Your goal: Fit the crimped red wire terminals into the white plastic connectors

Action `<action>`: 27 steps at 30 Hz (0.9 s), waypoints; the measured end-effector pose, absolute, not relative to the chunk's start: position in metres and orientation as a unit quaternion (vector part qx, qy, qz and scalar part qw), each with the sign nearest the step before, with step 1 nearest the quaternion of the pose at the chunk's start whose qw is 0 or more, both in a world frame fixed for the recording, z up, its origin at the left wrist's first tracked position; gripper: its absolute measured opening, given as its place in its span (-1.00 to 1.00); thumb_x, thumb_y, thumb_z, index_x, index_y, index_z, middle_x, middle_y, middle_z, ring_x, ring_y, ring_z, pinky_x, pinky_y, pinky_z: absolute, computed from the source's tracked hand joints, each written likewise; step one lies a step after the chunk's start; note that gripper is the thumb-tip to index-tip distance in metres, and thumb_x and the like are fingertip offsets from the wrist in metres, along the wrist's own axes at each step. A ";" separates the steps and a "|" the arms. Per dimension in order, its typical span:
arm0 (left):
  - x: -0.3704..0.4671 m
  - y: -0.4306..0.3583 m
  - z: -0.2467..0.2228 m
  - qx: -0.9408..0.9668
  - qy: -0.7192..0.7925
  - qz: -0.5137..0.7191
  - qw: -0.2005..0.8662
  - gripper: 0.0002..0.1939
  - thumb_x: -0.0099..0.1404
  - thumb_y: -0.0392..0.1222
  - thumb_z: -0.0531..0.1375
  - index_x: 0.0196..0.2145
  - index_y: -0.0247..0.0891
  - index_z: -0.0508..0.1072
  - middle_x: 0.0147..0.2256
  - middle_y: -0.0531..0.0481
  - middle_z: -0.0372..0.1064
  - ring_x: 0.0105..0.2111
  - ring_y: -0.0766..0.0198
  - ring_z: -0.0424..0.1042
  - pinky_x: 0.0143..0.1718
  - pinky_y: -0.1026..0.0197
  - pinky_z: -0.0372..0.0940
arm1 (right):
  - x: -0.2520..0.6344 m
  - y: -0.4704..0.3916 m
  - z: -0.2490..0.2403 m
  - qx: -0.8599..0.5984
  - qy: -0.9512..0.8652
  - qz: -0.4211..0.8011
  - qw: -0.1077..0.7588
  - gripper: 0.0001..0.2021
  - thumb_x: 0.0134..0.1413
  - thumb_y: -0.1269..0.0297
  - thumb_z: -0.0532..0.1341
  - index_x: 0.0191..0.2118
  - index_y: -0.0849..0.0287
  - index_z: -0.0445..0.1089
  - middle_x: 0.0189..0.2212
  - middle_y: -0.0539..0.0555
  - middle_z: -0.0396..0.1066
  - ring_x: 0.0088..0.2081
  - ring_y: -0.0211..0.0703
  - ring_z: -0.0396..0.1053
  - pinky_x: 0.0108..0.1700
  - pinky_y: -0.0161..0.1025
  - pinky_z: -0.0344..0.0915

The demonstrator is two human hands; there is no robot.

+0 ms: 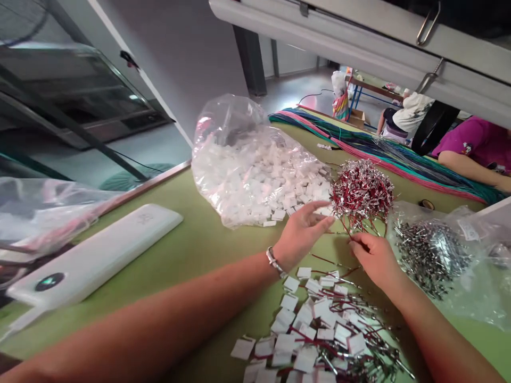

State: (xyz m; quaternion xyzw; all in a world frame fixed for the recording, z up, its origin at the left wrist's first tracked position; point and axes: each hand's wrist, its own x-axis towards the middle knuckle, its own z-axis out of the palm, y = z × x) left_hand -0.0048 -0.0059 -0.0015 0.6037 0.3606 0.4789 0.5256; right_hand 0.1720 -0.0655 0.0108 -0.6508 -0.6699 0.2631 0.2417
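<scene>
**Right fingers on a red wire, with plenty waiting in the bundle**

And here we are at the green counter (199,250), both hands right in the thick of it! The right hand (379,261) has its fingers pinched together on a thin red wire (346,229), just at the near edge of the bristling wire bundle (362,192). Over to the left hand (293,239): thumb and forefinger stand partly apart beside that bundle, with white showing between their tips, and I cannot tell whether they grip anything.

Now the state of play! Nearest the wearer lies a spread of white blocks (305,359), many with red wires and metal ends among them; those look like the finished share, though whether every one is joined to a wire is too cluttered to call. Plenty looks left, too: the bundle is thick with silvery tips, and the clear bag (235,175) beyond the left hand holds a big heap of loose white pieces, some spilling from its mouth. On the right, another bag (435,258) is well stocked with small metal parts. My reading: well under way, nowhere near done. Long coloured wires (359,143) stretch across behind, close to a co-worker's purple sleeve (467,139).
</scene>
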 end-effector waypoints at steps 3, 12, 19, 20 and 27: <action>-0.005 -0.010 0.001 0.795 0.283 0.487 0.226 -0.56 0.28 -0.28 0.12 0.11 -0.20 0.22 0.07 -0.20 0.27 0.09 0.07 0.25 0.09 -0.10 0.19 | 0.178 -0.064 0.011 -0.637 -0.724 0.168 0.206 -0.76 0.10 0.42 0.10 -0.23 0.16 0.52 -0.28 0.14 0.54 -0.25 -0.06 0.45 -0.17 -0.13 0.31; -0.003 -0.017 -0.003 0.927 0.302 0.163 0.155 -0.58 0.29 -0.38 0.01 0.09 -0.23 0.31 -0.30 -0.06 0.43 -0.40 0.28 0.40 -0.41 0.27 0.27 | 0.204 -0.056 0.034 -0.657 -0.648 0.341 0.181 -0.76 0.12 0.21 0.13 -0.23 0.11 0.52 -0.53 0.02 0.47 -0.53 -0.21 0.36 -0.47 -0.28 0.25; -0.006 0.000 -0.006 0.817 0.368 0.287 0.340 -0.70 0.38 -0.13 -0.02 -0.27 -0.25 0.49 -0.33 -0.03 0.46 -0.33 0.29 0.40 -0.26 0.23 0.31 | 0.290 -0.031 0.023 -0.810 -0.583 -0.049 -0.043 -0.71 0.12 0.13 0.10 -0.26 0.16 0.51 -0.27 0.22 0.47 -0.33 0.01 0.43 -0.37 -0.18 0.21; -0.006 0.001 -0.008 0.815 0.371 0.289 0.338 -0.71 0.37 -0.14 -0.01 -0.29 -0.25 0.49 -0.34 -0.03 0.45 -0.33 0.28 0.39 -0.26 0.22 0.31 | 0.292 -0.030 0.019 -0.806 -0.587 -0.051 -0.058 -0.71 0.13 0.12 0.10 -0.27 0.15 0.51 -0.28 0.22 0.46 -0.33 0.00 0.43 -0.39 -0.19 0.19; 0.001 0.000 -0.012 0.883 0.367 0.179 0.233 -0.71 0.36 -0.25 -0.02 -0.29 -0.31 0.50 -0.29 -0.12 0.39 -0.26 0.18 0.38 -0.24 0.15 0.31 | 0.289 -0.034 0.013 -0.776 -0.618 -0.095 -0.075 -0.79 0.08 0.26 0.13 -0.39 0.16 0.50 -0.34 0.21 0.45 -0.41 -0.08 0.40 -0.49 -0.23 0.09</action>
